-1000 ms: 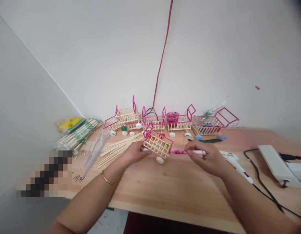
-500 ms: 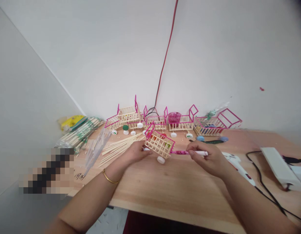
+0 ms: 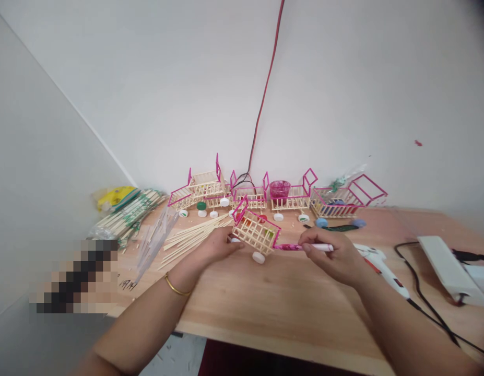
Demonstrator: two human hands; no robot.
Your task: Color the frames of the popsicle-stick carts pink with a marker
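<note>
My left hand (image 3: pixel 219 244) is closed on the rear end of a small stick-built cart (image 3: pixel 254 235), which is tilted above the table. The cart has pale wooden bars, pink edges and white cap wheels. Its far-right pink edge meets the tip of a pink-stained marker (image 3: pixel 318 247). My right hand (image 3: pixel 327 250) pinches that marker around its middle, holding it nearly level. Part of the cart's left side is hidden by my left fingers.
Several similar carts (image 3: pixel 291 202) line the wall, one bearing a pink-stained cup (image 3: pixel 280 191). Loose sticks (image 3: pixel 187 241) and bundled skewers (image 3: pixel 134 213) lie left. A white glue gun (image 3: pixel 388 274), cables and a white power strip (image 3: pixel 441 269) sit right.
Almost nothing differs. The view has shifted very slightly; both hands, the cart and the marker keep nearly the same pose, with the marker tip still at the cart's edge.
</note>
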